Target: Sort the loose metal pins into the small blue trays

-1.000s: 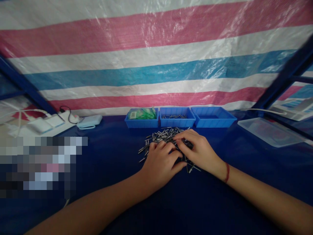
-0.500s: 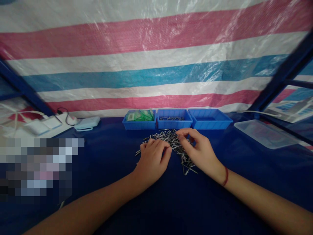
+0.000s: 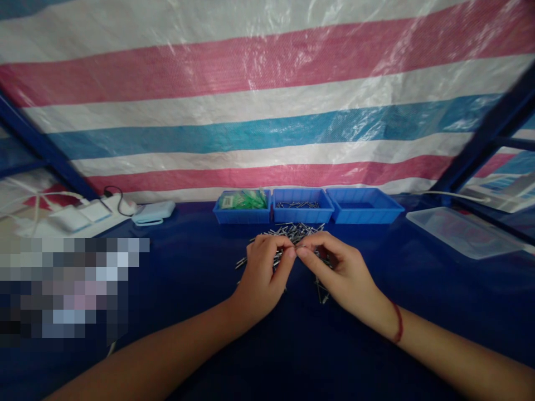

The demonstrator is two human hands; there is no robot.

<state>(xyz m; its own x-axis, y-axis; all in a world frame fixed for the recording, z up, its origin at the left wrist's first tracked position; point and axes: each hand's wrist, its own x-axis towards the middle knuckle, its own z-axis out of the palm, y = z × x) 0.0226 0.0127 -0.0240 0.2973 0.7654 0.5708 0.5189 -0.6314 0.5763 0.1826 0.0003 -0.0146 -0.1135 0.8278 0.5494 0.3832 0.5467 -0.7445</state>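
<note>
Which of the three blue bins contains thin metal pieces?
The middle bin: thin metal pieces lie inside it. The left bin contains green packaging, and in the right bin neither is visible.

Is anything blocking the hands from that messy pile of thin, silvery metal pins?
Nothing visible is. The bare left hand and bare right hand are right at the loose pile of thin, silvery metal pins. The three open, blue plastic bins stand behind it, not in between.
</note>
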